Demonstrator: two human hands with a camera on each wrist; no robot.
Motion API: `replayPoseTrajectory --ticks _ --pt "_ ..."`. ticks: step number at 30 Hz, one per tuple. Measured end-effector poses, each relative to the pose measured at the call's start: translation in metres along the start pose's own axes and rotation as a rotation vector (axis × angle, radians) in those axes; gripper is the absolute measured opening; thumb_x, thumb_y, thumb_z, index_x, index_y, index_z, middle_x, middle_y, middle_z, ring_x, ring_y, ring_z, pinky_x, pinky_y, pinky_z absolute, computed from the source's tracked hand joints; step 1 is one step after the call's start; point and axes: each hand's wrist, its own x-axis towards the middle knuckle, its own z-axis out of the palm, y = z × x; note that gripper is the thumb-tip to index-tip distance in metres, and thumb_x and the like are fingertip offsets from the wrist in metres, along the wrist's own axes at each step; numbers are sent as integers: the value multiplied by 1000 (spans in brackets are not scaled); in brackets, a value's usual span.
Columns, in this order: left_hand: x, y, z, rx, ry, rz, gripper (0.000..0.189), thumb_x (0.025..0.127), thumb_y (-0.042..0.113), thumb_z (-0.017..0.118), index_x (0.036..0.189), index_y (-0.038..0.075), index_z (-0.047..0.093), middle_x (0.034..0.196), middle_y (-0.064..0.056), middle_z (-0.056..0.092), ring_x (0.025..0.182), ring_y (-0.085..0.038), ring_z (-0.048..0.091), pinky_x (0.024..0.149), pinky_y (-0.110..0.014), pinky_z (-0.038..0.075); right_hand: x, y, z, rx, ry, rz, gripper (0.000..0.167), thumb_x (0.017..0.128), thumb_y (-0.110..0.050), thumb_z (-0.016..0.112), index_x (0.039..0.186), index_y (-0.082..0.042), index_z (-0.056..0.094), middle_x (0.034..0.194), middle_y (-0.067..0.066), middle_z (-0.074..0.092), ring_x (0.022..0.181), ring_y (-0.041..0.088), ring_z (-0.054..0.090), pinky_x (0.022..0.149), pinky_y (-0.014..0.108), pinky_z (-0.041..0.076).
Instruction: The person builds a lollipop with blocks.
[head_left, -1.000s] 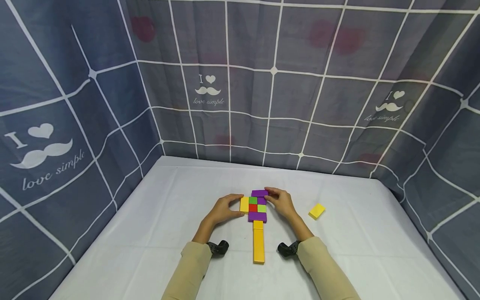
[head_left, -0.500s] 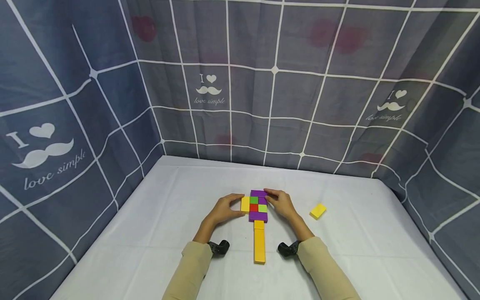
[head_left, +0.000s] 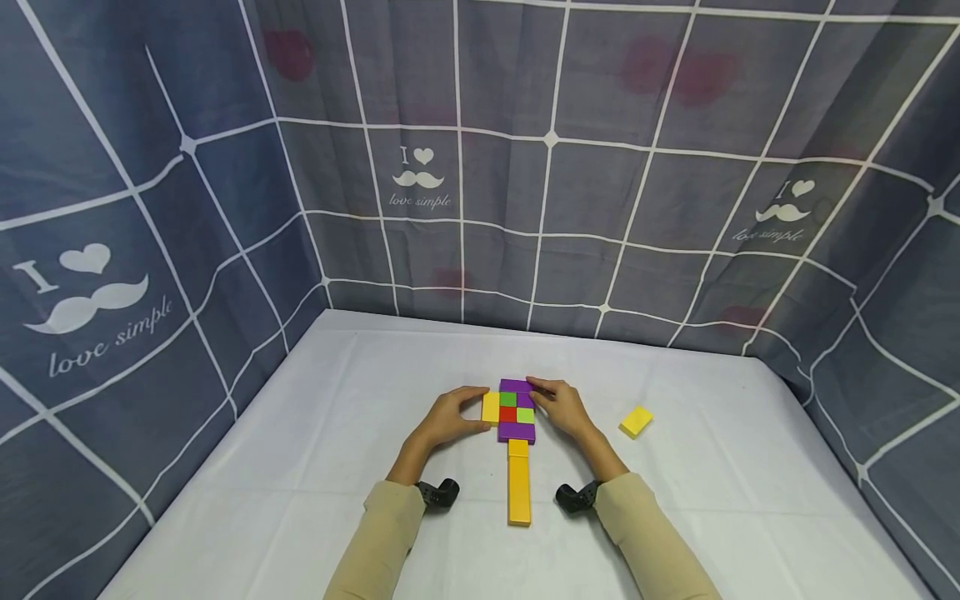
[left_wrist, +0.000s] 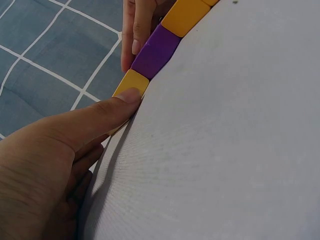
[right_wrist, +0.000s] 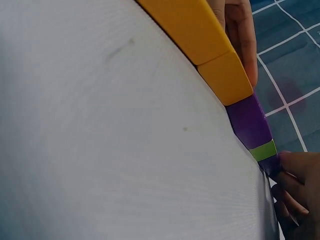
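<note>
In the head view, coloured blocks lie flat together on a white cloth. My left hand pinches an upright yellow block by its far and near ends; its thumb shows on that block in the left wrist view. Beside it sit a green block, a red block, a lime block and a small purple block. My right hand holds the right end of the far purple block between thumb and finger. A near purple block closes the cluster.
A long yellow block with a short yellow one at its far end runs towards me from the cluster. A loose yellow block lies to the right. Grey checked curtains stand around the white-covered table.
The far purple block has slid slightly left, more in line with the blocks below it, with my right hand at its end. My left hand stays on the yellow block.
</note>
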Motion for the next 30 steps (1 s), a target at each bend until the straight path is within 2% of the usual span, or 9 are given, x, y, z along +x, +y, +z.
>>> replayPoseTrajectory --ticks 9,15,21,25,30 --pt "0 -1 0 -11 7 33 64 71 28 80 129 15 55 130 -4 53 124 -23 44 104 -41 34 -2 1 -1 52 6 -51 38 90 -14 60 126 -2 56 119 13 60 112 29 55 95 44 43" --pt "0 1 0 -12 -4 31 64 71 29 80 129 15 55 131 -4 53 124 -24 43 104 -41 34 -12 4 -5 80 28 -19 39 90 -19 61 126 -4 57 122 12 59 115 27 53 97 42 41" --pt "0 2 -1 -6 1 20 65 71 29 80 129 15 55 131 -3 52 125 -23 43 104 -40 34 -26 1 -14 137 1 -6 39 90 -18 61 126 -4 56 122 12 59 113 27 54 95 42 43" --pt "0 1 -2 -6 3 28 64 71 29 80 129 15 55 131 -4 52 125 -23 43 103 -41 35 -37 1 -23 144 11 -10 34 90 -16 61 122 -6 60 115 10 63 106 25 59 90 39 47" --pt "0 0 -1 -5 6 24 64 71 29 80 129 15 55 131 -4 52 125 -23 43 104 -40 34 -50 1 -39 93 72 -57 26 89 -14 62 114 -9 65 103 3 68 96 21 63 85 38 50"
